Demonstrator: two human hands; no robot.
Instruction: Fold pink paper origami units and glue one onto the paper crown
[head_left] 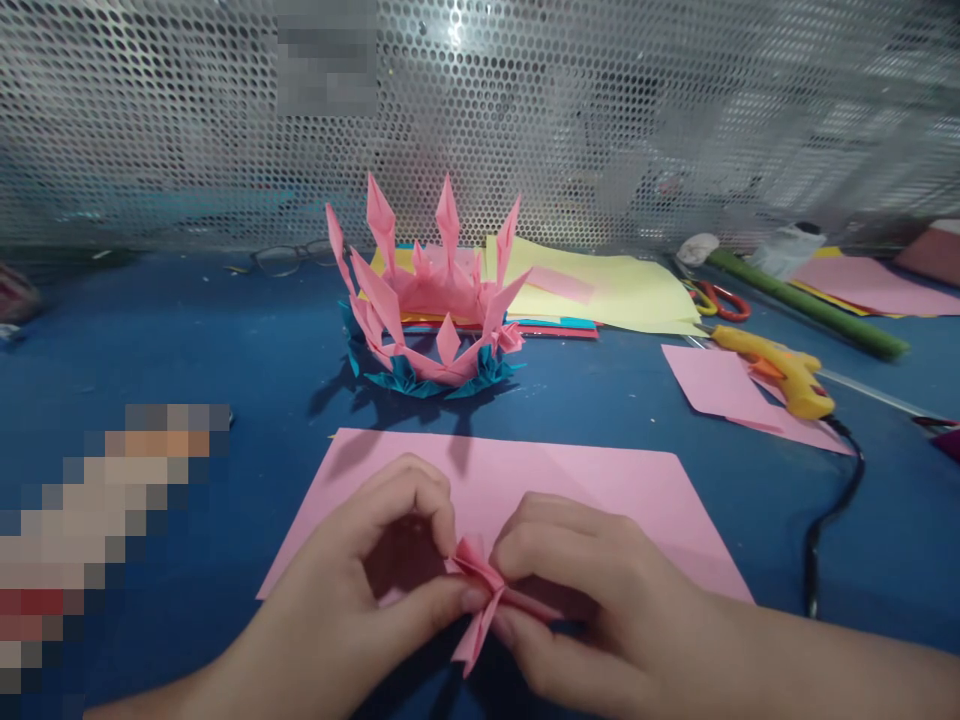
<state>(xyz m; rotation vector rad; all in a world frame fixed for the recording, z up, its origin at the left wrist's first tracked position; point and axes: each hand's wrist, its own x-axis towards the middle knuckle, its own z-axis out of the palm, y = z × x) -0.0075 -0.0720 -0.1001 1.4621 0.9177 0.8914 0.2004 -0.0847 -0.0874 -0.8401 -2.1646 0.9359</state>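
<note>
A small folded pink paper piece [480, 590], its flaps sticking out several ways, is pinched between my two hands. My left hand [382, 560] grips its left side with thumb and forefinger. On the other side, my right hand [592, 580] presses it between thumb and fingertips, which hide part of the folds. Beneath both hands lies a large pink paper sheet [600, 470]. Beyond the sheet stands a folded paper crown [448, 345], with pink pointed spikes and blue folded pieces around its base.
Yellow paper sheets [630, 290] lie behind the crown, with scissors [724, 300] beside them. A yellow glue gun [780, 370] rests on pink paper squares [705, 380] at right, its black cord running forward. Also there: a green stick [810, 300], eyeglasses [281, 260] and a perforated metal panel [187, 130].
</note>
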